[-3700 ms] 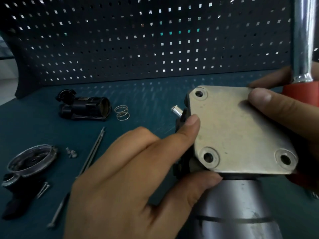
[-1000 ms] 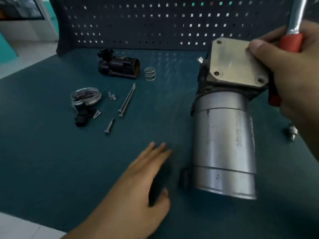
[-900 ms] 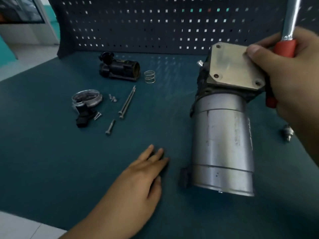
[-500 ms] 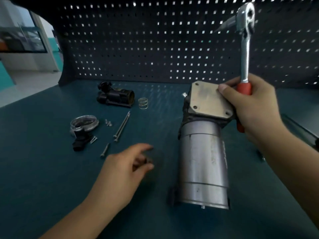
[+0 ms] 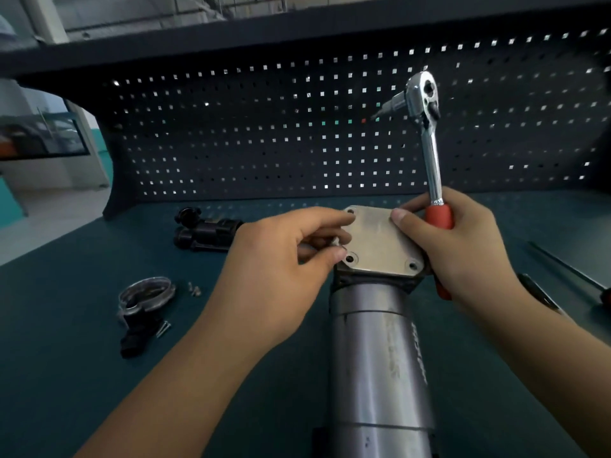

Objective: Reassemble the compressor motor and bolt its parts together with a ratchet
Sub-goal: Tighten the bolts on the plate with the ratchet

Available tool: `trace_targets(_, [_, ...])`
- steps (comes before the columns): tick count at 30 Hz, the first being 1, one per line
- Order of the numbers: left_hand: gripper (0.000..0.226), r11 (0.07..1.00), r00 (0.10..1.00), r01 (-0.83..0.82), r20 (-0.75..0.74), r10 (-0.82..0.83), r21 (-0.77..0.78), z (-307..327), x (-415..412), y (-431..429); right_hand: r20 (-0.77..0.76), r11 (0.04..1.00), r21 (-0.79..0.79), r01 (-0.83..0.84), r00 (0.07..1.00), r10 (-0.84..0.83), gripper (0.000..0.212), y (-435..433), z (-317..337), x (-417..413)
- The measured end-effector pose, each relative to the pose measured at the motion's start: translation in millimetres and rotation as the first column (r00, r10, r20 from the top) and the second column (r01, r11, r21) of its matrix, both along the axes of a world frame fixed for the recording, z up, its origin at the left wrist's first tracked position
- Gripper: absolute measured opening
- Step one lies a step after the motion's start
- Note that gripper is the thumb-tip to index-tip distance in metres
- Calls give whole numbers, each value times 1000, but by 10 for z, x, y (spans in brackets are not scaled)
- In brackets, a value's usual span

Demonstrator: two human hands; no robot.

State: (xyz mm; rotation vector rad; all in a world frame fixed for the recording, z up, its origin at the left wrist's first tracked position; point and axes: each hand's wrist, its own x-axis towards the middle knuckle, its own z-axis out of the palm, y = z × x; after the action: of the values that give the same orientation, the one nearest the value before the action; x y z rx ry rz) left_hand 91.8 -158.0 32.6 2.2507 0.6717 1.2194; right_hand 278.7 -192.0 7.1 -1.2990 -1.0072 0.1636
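On the left of the counter (image 5: 66,375) lie a round metal ring (image 5: 147,292) and two small screws (image 5: 194,288); a black housing (image 5: 205,233) is further back. The left hand (image 5: 281,269) has curled fingers and pinches what looks like a small bolt (image 5: 335,243), just beside the left edge of the cover plate (image 5: 380,239). The compressor motor (image 5: 380,358) lies in the middle. Its long axis runs away from the person, and the plate is at the far end, facing up. The right hand (image 5: 463,249) grips the red handle of the ratchet (image 5: 431,153), with the thumb pressing on the plate. The ratchet head stands high, well apart from the holes. I judge the left hand is nearer to the near-left hole (image 5: 350,258), so the bolt should enter there first.
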Motion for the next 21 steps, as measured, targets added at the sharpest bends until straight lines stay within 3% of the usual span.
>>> trace_targets(4, [42, 999, 1000, 10, -22, -10, 30, -17, 47, 16, -4, 1000, -12, 3, 1000, -3, 16, 9, -3, 2])
trace_targets(14, [14, 963, 998, -37, -35, 48, 269, -47, 83, 36, -6, 1000, -28, -14, 1000, 14, 15, -2, 13, -7])
trace_targets(21, [13, 937, 997, -44, -41, 62, 346, -108, 82, 50, 3, 1000, -12, -12, 1000, 12, 14, -5, 8, -2])
